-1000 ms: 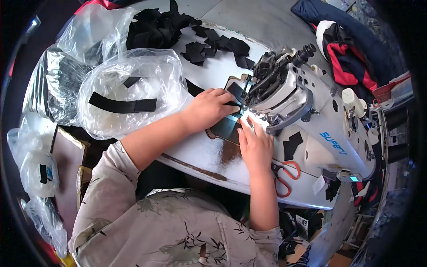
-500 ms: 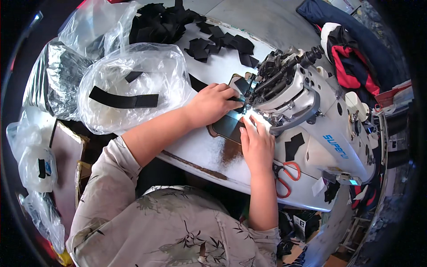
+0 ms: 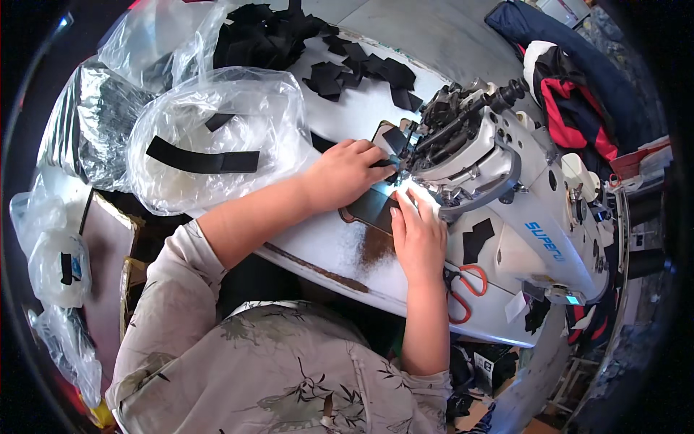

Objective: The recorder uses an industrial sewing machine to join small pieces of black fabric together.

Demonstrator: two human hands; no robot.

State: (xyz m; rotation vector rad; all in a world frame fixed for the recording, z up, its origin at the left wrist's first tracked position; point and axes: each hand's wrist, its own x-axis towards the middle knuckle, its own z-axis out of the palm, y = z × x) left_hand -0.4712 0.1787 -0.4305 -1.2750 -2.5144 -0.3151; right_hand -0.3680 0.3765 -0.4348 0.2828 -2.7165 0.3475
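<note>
A crowded sewing station fills the view, its pale work table (image 3: 340, 249) curving under the fisheye lens and heaped with bags and cut cloth. Far left, two small clear plastic bags (image 3: 54, 264) lie crumpled by the table's edge, and beside them a crinkled silver foil bag (image 3: 97, 123). Next comes one large clear plastic bag (image 3: 217, 137) holding two black fabric strips, a long one (image 3: 202, 160) and a short one above it. Behind it lies a loose heap of small black fabric cut pieces (image 3: 347, 69) (too many and too overlapped to count), spilling out of another clear bag. At the middle, the left hand (image 3: 347, 173) lies flat with fingers closed together, pressing a small dark fabric piece (image 3: 372, 206) toward the needle, fingertips right at the presser foot. The right hand (image 3: 418, 235) rests palm down just beside it, fingers extended, holding the near edge of the same piece against the table. The step in hand looks like feeding this piece under the foot for a seam; the next move probably calls for both hands to keep it flat and steer it straight, fingertips clear of the needle. Further right stands one white industrial sewing machine (image 3: 535, 217), with one pair of orange-handled scissors (image 3: 463, 289) at its base, and bundled red and navy garments (image 3: 571, 94) behind.
</note>
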